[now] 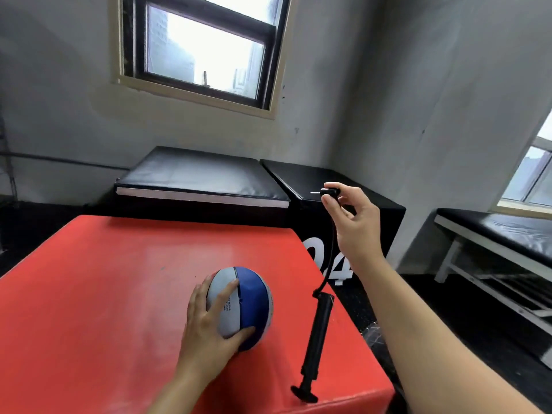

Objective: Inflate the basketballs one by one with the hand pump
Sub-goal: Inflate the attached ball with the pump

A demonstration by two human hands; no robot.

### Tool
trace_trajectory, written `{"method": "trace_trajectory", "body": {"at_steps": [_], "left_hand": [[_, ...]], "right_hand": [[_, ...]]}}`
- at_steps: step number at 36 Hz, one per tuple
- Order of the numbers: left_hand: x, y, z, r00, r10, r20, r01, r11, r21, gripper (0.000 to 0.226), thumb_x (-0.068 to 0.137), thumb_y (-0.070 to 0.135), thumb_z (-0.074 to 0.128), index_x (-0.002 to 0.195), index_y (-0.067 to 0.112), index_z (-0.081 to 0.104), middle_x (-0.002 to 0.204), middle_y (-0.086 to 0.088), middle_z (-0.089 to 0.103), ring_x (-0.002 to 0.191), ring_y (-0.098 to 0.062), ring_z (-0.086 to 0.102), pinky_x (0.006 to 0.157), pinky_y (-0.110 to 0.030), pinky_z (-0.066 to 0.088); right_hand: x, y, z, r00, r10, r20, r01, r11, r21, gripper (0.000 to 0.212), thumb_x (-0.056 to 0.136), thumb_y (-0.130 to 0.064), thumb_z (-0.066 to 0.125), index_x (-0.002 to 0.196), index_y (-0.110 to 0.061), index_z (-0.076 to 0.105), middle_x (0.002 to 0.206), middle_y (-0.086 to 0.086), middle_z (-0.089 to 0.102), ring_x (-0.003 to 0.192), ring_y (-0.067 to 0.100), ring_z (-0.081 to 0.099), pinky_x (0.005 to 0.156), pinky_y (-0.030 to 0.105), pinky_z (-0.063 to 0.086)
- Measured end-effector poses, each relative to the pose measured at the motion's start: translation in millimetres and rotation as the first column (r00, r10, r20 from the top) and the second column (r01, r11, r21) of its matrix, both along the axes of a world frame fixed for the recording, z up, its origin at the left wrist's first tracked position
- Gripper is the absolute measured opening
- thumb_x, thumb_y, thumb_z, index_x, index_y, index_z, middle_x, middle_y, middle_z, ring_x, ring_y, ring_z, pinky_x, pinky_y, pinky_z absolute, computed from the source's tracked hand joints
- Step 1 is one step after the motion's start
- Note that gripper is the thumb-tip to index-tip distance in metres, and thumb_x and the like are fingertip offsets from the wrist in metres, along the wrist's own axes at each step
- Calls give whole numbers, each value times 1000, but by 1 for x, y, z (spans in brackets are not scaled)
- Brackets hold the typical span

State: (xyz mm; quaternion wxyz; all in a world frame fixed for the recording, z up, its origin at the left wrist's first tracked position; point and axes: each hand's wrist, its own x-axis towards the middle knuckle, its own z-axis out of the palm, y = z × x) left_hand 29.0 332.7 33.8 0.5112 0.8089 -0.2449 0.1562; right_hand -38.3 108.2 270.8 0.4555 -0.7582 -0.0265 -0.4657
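Observation:
A small blue-and-white basketball [248, 306] sits on the red padded box [104, 294] near its right side. My left hand [209, 321] grips the ball from the left, fingers and thumb curled round it. A black hand pump [317, 339] lies on the box to the right of the ball, its T-handle toward me. Its thin black hose [331, 249] rises from the pump's far end. My right hand [349, 219] is raised above the box's far right corner and pinches the hose's nozzle end [327, 192], whose needle points left.
Black padded boxes [203, 180] stand behind the red box against the grey wall, one marked with white digits. A black-topped bench with a white frame [493, 234] stands at the right. Dark floor lies between the red box and the bench.

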Motion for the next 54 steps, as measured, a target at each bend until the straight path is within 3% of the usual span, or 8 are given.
{"method": "trace_trajectory", "body": {"at_steps": [4, 8, 13, 22, 28, 39, 45, 54], "left_hand": [[1, 4, 2, 999, 24, -26, -25, 999, -41, 100, 67, 40, 97, 150, 56, 44, 168, 14, 20, 157, -19, 16, 123, -46, 32], [5, 6, 2, 999, 24, -30, -25, 999, -40, 98, 67, 40, 97, 150, 51, 47, 168, 4, 24, 157, -22, 18, 122, -41, 28], [3, 4, 5, 1000, 4, 7, -4, 1000, -8, 96, 68, 38, 98, 150, 48, 49, 168, 2, 26, 156, -25, 20, 120, -41, 26], [0, 13, 10, 999, 26, -24, -27, 1000, -17, 90, 72, 36, 95, 149, 45, 51, 163, 1, 31, 150, -25, 27, 116, -41, 31], [-6, 27, 14, 997, 67, -28, -68, 997, -48, 89, 70, 32, 97, 147, 44, 54, 156, -1, 41, 143, -28, 37, 117, -48, 38], [-61, 75, 50, 994, 93, 65, -91, 996, -26, 85, 73, 32, 94, 146, 47, 52, 161, 6, 35, 148, -25, 33, 119, -54, 36], [-99, 118, 69, 987, 88, 136, -88, 996, -5, 86, 73, 30, 95, 146, 47, 54, 161, 9, 36, 146, -21, 35, 120, -51, 34], [-155, 179, 115, 959, 119, 257, -111, 993, -46, 82, 72, 51, 83, 148, 44, 54, 161, 8, 38, 146, -17, 36, 120, -41, 32]], "right_hand": [[8, -18, -12, 997, -61, -42, 60, 998, -27, 22, 96, -19, 76, 112, -34, 79, 79, -19, 60, 70, 8, 52, 74, 21, 46], [-2, -28, -54, 986, -95, -135, 90, 995, -43, 24, 95, -15, 77, 115, -28, 78, 71, -2, 64, 56, 9, 46, 57, 21, 40], [-27, -41, -139, 923, -113, -368, 101, 994, -51, 25, 95, -7, 76, 107, -29, 73, 97, -11, 78, 91, 12, 73, 84, 34, 59], [-78, -34, -221, 767, -128, -629, 67, 990, -121, 41, 90, 11, 66, 92, -29, 74, 91, -7, 78, 90, 0, 72, 80, 20, 55], [-99, -32, -219, 796, -109, -595, 85, 994, -70, 36, 93, 8, 66, 92, -27, 74, 94, -12, 77, 90, -3, 70, 78, 9, 49], [-108, 38, -167, 855, 169, -490, -116, 984, 137, 21, 101, -28, 71, 119, -36, 73, 114, -19, 74, 106, 1, 69, 90, 26, 54], [-114, 105, -128, 851, 293, -435, -253, 956, 148, 30, 101, -32, 69, 131, -34, 67, 125, -25, 69, 110, -8, 65, 87, 11, 51], [-135, 170, -93, 787, 441, -431, -437, 892, 116, 62, 96, -37, 77, 150, -42, 48, 151, -27, 49, 135, 2, 52, 94, 19, 54]]}}
